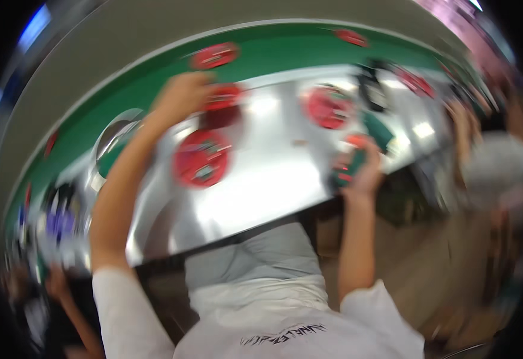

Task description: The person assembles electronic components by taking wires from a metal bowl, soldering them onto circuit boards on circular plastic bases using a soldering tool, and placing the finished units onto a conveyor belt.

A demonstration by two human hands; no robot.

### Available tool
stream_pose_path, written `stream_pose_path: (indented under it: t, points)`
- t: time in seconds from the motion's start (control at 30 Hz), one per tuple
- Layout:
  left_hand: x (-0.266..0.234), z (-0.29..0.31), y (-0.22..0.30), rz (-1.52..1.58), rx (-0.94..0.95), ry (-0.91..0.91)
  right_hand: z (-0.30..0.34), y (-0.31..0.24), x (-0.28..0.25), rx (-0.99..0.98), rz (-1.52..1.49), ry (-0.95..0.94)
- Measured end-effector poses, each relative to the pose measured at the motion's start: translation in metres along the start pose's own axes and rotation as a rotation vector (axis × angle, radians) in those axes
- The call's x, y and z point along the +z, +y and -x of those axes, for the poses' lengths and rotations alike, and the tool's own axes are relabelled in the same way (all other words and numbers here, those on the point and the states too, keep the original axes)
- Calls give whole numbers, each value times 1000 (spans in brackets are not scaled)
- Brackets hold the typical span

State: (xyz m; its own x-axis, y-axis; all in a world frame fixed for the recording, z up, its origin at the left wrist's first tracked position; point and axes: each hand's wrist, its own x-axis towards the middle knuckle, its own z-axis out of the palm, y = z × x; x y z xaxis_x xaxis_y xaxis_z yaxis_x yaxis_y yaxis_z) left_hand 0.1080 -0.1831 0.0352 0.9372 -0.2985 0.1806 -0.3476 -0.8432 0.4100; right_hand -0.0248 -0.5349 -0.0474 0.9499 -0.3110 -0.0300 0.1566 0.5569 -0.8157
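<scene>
My left hand (183, 100) reaches to the far side of a shiny metal table. Its fingers are closed at the edge of a red round dish (223, 96), which is tilted above the table and smeared by motion. Below it, on the metal, lies another red round dish (201, 158) with small pieces in it. Near the table's front edge my right hand (364, 170) is closed around a dark green piece with red parts (348, 166), too blurred to name more exactly. A third red round dish (328, 107) with small parts lies beyond that hand.
A green conveyor belt (273, 51) runs behind the table, carrying a red dish (215, 55) and another red dish (351, 37). A black tool-like object (372, 90) stands at the right. Co-workers' hands (461, 122) show at both sides. A small brown piece (299, 143) lies mid-table.
</scene>
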Motion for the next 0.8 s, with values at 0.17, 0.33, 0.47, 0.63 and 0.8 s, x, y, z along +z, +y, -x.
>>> stream_pose_path:
  t: [0.17, 0.33, 0.47, 0.63, 0.8]
  points:
    - [34, 29, 21, 192, 287, -145, 2, -6, -6, -56, 53, -24]
    - [-6, 100, 21, -23, 57, -19, 8, -2, 15, -70, 126, -114]
    - [6, 134, 20, -187, 131, -131, -1, 0, -4, -18, 112, -103]
    - [1, 148, 12, -1, 347, -130, 1, -12, -3, -64, 135, 12]
    - [-50, 158, -27, -5, 63, 351, -4, -11, -18, -110, 195, -107]
